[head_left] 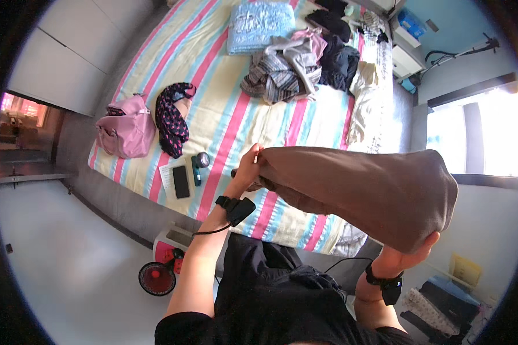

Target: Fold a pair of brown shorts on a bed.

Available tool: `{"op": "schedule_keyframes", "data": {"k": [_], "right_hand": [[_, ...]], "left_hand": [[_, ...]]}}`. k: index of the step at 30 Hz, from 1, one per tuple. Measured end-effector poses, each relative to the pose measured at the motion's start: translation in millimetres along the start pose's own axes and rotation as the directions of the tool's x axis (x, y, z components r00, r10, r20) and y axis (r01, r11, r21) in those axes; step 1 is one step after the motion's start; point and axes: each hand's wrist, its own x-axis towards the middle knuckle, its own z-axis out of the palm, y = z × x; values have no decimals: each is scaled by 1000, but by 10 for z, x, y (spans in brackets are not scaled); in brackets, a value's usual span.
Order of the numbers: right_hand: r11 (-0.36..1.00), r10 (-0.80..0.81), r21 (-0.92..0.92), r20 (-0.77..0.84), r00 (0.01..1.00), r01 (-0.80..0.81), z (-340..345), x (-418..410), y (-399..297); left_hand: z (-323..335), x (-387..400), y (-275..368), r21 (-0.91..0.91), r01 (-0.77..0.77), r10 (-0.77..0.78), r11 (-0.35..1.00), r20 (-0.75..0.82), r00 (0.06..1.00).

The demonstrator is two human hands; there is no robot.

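Observation:
A brown cloth garment [358,185] is stretched sideways in the air above the near part of the bed, between my two hands. My left hand [248,166] grips its narrower, bunched end. At the wide end, my right hand [410,256] holds the lower corner, with some fingers hidden by the cloth. Both wrists wear black straps with small devices. Beyond the garment, a striped bedsheet [216,142] covers the bed, and a heap of grey patterned clothing [280,73] lies on it.
A pink bag [127,127], a dark floral cloth [171,120], a phone [181,182] and a teal handheld device [196,170] lie at left on the bed. Farther back are a folded light-blue blanket [261,26] and black clothes [339,62]. A small fan [156,279] stands beside the bed.

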Motion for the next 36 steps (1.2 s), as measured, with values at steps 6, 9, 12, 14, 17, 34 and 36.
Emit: {"op": "schedule_keyframes", "data": {"k": [6, 9, 12, 14, 17, 34, 36], "right_hand": [[908, 7, 383, 391, 921, -170, 481, 13, -343], [889, -59, 441, 383, 922, -126, 835, -3, -385], [960, -261, 199, 390, 883, 196, 1160, 20, -334], [947, -186, 319, 482, 856, 26, 1301, 32, -348], [934, -218, 352, 439, 872, 56, 1405, 53, -289], [949, -256, 261, 311, 915, 177, 1073, 247, -431], [956, -237, 236, 269, 934, 174, 862, 401, -494]], "left_hand": [[29, 203, 397, -100, -51, 47, 994, -45, 998], [103, 156, 614, -57, -133, 113, 989, -271, 956], [239, -148, 788, -263, -116, -6, 958, -420, 907], [339, -520, 846, -412, 6, -136, 911, -288, 948], [564, -1064, 1077, -530, 290, -208, 797, 210, 955], [252, -406, 1201, -875, 420, -378, -240, 483, 790], [-86, -368, 1367, -888, 457, -286, -49, 451, 846]]}}
